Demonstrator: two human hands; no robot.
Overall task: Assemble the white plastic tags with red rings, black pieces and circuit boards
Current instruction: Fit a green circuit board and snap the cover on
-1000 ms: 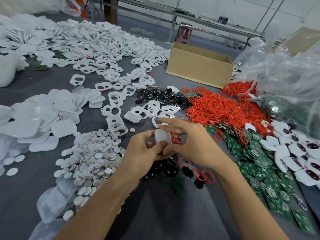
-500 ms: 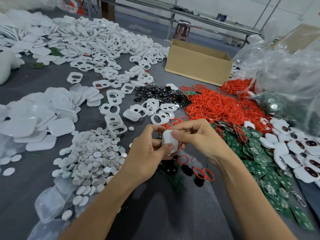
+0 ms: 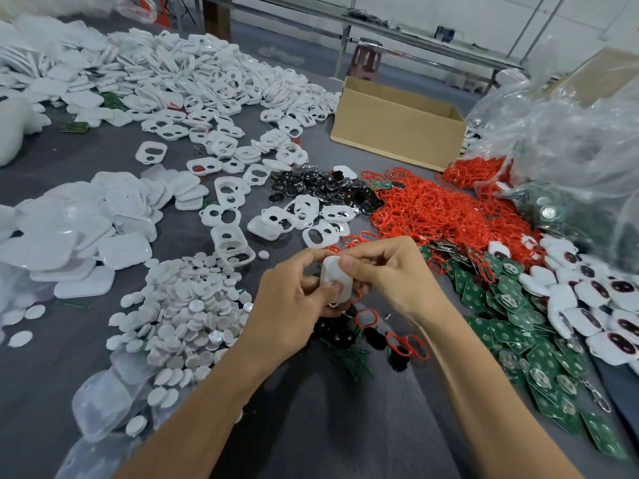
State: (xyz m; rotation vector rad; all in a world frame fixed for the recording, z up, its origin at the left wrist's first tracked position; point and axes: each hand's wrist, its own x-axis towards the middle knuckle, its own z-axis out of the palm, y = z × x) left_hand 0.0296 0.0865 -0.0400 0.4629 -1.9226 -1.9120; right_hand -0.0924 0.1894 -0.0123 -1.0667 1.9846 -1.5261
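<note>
A white plastic tag [image 3: 334,275] is held between both hands above the grey table, a bit of red ring showing at its lower right edge. My left hand [image 3: 294,299] grips it from the left, thumb pressed on its face. My right hand [image 3: 390,274] pinches its top right edge with curled fingers. Red rings [image 3: 439,209] lie heaped behind my right hand. Green circuit boards [image 3: 511,326] spread out to the right. Black pieces [image 3: 321,188] sit in a pile further back, and a few more lie under my hands.
White round discs [image 3: 186,316] are piled left of my hands. White tag frames [image 3: 221,84] and solid white covers [image 3: 69,233] cover the left and far table. Finished tags [image 3: 587,299] lie at right. A cardboard box [image 3: 397,133] and clear plastic bags [image 3: 570,133] stand behind.
My right hand's fingers have curled from outstretched onto the tag's top edge. Both hands turned the tag slightly and kept it in about the same spot.
</note>
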